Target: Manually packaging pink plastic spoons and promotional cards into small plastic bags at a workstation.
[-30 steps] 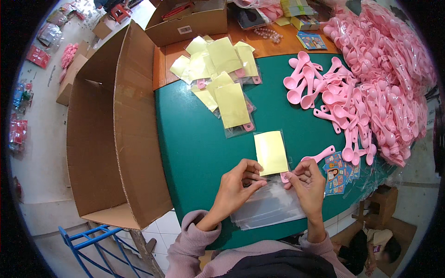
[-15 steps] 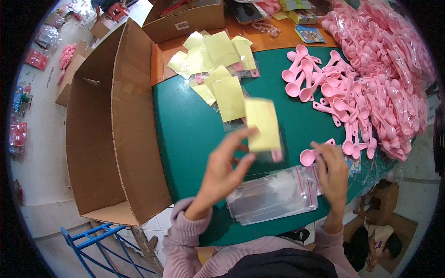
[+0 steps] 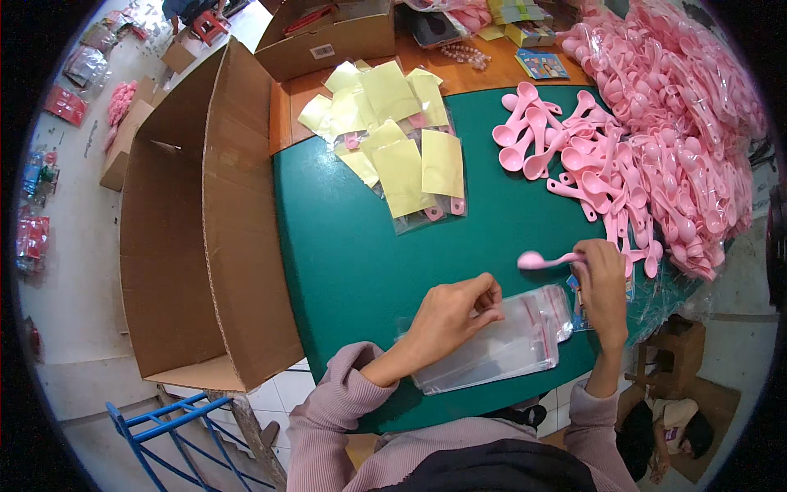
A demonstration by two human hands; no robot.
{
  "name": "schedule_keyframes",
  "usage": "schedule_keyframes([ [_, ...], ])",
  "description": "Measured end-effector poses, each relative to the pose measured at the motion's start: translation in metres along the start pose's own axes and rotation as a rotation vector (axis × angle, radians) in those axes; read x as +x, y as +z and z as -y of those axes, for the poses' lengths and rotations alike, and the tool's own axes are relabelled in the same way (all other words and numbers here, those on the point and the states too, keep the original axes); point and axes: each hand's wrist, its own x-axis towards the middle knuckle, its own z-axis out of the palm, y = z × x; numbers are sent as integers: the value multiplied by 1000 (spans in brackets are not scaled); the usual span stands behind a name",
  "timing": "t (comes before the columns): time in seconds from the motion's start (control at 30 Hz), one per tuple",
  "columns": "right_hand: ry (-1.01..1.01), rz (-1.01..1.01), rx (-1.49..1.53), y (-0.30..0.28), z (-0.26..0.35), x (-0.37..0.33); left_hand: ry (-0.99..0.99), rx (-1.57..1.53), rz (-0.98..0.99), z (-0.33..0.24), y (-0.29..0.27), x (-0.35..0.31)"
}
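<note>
A pink measuring spoon (image 3: 534,261) is in my right hand (image 3: 602,275), gripped by the end of its handle, its bowl pointing left over the green tabletop. My left hand (image 3: 461,315) hangs over the stack of clear plastic bags (image 3: 492,354), thumb and fingers drawn together; whether they pinch a bag I cannot make out. Blue printed cards (image 3: 580,307) lie partly hidden under my right hand. Farther off, several bagged spoons with pale yellow cards (image 3: 443,162) form an overlapping pile. Loose pink spoons (image 3: 590,156) are heaped at the right.
A tall open cardboard box (image 3: 246,221) stands along the table's left edge. Clear sacks full of pink spoons (image 3: 680,123) cover the right side. At the back are another cardboard box (image 3: 336,47) and a bead string (image 3: 467,56). A blue metal frame (image 3: 176,422) stands at lower left.
My left hand has let go of the yellow-carded packet, now on the far pile, and come back to the bags. My right hand has lifted the spoon off the table.
</note>
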Motion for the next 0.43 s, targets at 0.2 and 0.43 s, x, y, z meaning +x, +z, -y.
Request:
schedule_keyframes([
  [0.2,82,-378,516,-28,20,-18,234,168,-136,10,2,-1],
  [0.43,190,-53,404,-38,38,-26,-33,136,104,-3,-9,0],
])
